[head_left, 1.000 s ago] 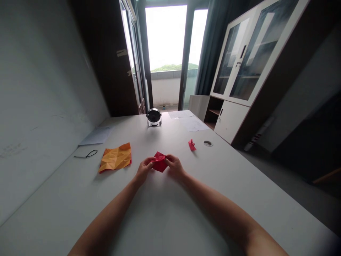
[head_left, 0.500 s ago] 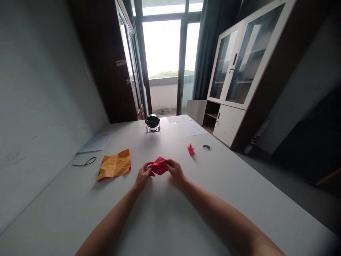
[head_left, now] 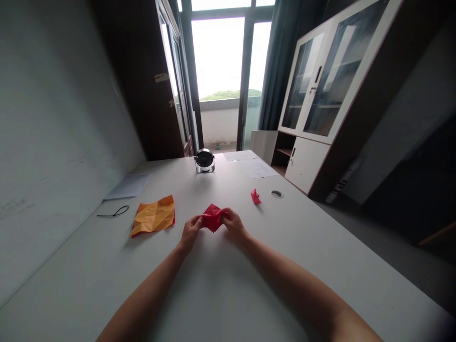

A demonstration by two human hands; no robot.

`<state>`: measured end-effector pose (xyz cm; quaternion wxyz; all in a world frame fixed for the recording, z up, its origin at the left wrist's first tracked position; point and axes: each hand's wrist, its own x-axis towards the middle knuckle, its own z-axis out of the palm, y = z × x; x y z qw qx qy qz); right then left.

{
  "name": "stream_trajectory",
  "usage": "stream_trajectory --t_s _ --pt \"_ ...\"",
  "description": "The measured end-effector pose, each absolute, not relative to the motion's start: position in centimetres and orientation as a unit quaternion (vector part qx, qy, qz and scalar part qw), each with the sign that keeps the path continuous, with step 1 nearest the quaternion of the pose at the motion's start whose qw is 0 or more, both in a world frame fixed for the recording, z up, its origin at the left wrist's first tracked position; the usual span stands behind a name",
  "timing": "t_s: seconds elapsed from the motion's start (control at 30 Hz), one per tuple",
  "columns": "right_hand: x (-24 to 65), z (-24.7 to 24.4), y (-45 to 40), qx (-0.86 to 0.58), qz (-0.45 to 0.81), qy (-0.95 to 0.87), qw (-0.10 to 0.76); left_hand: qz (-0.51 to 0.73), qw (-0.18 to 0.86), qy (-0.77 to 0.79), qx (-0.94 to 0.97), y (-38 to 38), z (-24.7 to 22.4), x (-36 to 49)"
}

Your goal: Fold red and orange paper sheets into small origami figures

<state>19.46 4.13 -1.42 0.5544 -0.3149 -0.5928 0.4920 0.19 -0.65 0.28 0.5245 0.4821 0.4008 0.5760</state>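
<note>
Over a white table, the left hand and right hand each have fingers pinched closed on opposite side corners of a folded red paper. The paper sits between the two hands, its points facing toward and away from the person. An orange sheet lies left, a smaller red fold right and farther off, and a round device beyond.
</note>
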Motion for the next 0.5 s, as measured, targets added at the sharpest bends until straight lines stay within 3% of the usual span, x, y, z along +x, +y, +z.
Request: stream_trajectory --t_s 0.3,0.5 --pt "19.80 -0.86 3.48 -0.399 0.408 -0.636 0.519 0.547 0.505 0.439 0.503 -0.85 -0.03 0.10" --pt "19.53 -0.58 3.41 -0.367 0.432 -0.618 0.545 0.572 0.518 0.420 0.478 -0.73 -0.14 0.32"
